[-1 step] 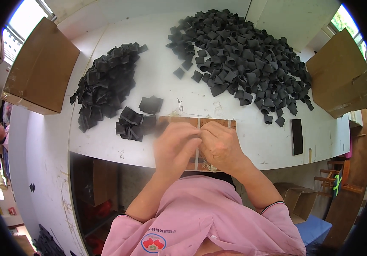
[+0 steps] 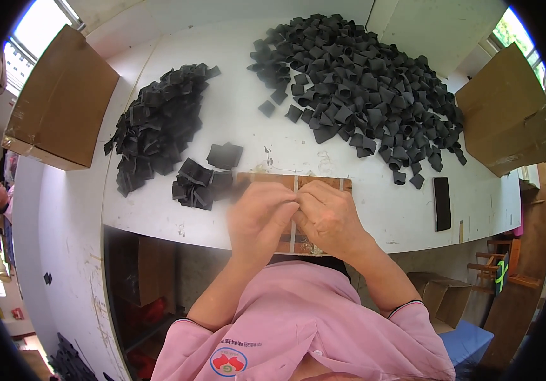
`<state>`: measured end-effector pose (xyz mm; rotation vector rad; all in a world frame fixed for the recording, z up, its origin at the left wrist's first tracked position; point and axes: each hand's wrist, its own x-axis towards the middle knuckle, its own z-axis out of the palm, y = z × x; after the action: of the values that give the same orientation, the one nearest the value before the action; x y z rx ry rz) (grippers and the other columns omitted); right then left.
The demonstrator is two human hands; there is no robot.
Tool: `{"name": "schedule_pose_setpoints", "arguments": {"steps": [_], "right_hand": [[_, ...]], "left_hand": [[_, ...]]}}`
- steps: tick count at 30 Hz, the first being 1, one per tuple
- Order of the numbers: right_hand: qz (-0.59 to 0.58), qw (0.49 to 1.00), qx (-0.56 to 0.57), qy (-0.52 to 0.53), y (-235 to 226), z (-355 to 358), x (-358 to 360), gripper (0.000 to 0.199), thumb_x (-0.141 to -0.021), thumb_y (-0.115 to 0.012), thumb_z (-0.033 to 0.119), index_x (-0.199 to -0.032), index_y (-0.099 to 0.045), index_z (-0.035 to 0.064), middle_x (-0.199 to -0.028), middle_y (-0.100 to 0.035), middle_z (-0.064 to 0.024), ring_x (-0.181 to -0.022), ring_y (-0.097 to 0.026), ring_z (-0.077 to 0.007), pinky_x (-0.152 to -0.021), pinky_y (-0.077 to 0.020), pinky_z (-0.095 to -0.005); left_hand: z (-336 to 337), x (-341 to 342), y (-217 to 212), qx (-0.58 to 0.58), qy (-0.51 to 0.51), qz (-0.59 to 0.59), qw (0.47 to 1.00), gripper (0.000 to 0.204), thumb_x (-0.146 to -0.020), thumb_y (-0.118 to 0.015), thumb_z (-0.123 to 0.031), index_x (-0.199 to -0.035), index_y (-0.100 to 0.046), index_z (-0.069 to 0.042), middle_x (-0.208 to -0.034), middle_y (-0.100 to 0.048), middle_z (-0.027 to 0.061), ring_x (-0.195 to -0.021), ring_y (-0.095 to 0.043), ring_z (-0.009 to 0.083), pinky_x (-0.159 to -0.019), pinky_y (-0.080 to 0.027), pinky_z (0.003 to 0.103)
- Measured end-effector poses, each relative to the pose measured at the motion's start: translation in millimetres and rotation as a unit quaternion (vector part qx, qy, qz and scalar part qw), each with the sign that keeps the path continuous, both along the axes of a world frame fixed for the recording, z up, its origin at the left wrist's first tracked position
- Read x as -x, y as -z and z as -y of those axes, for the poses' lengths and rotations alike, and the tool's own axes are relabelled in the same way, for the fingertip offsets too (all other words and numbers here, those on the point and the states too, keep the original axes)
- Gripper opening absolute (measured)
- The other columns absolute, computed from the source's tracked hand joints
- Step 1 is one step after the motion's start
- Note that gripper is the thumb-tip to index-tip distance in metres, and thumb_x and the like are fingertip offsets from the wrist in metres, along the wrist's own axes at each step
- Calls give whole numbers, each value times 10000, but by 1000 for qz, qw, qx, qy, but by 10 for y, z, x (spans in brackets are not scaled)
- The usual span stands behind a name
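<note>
My left hand (image 2: 257, 216) and my right hand (image 2: 329, 219) meet over a wooden board (image 2: 327, 184) with light metal strips. Their fingertips are pinched together and touch; whatever lies between them is hidden. The left hand is slightly blurred, and a dark smear shows just beyond its fingers. Left of it sits a small stack of flat black fabric-like pieces (image 2: 193, 185), with another flat black piece (image 2: 225, 156) behind.
A larger heap of flat black pieces (image 2: 159, 120) lies at left. Many black tube-like pieces (image 2: 362, 89) are piled at far right. Cardboard boxes flank the white table (image 2: 235, 127): a left box (image 2: 63, 101) and a right box (image 2: 508, 114). A phone (image 2: 442, 203) lies near the right edge.
</note>
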<state>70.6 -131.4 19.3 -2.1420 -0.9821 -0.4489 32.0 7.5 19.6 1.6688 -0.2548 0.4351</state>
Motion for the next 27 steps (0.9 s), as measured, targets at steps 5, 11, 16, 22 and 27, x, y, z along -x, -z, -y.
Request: {"name": "schedule_pose_setpoints", "arguments": {"steps": [5,11,16,22,27], "right_hand": [[-137,988,-62,-24,-227,4,71,146,-659,-653,111,-735,-563,24,-661,-501,-58,-612,-527,-205,-493,-417,-314],[-13,1000,-1,2,-165,-32,41,86,-652,-603,72,-687,-533,35,-617,-461,-48,-566,-493,-203,-477,-402,-321],[-8,1000,-11,-13,48,-4,31,128,-636,-637,-7,-732,-553,-4,-638,-483,-70,-581,-498,-221,-472,-397,-319],[-12,999,-21,36,-78,-38,77,124,-662,-630,99,-673,-520,43,-603,-459,-51,-555,-489,-204,-472,-404,-309],[-17,999,-41,9,-165,-70,27,137,-659,-644,102,-687,-524,44,-609,-459,-51,-574,-494,-203,-488,-407,-299]], "left_hand": [[-5,57,38,355,50,-74,931,116,-845,-539,-112,-879,-574,-6,-894,-583,116,-901,-532,231,-850,-408,352],[-98,57,246,464,100,-110,873,152,-855,-529,-143,-921,-557,-9,-951,-557,111,-955,-509,239,-884,-396,355],[-101,75,210,309,50,-89,946,154,-863,-518,-123,-954,-566,-8,-919,-567,111,-905,-536,217,-836,-425,318],[-186,-24,18,24,5,-101,995,95,-809,-584,-54,-864,-613,17,-855,-579,99,-808,-530,158,-739,-425,270],[-197,-51,75,155,12,-81,984,78,-772,-629,-60,-799,-618,13,-808,-579,86,-788,-517,156,-723,-409,258]]}}
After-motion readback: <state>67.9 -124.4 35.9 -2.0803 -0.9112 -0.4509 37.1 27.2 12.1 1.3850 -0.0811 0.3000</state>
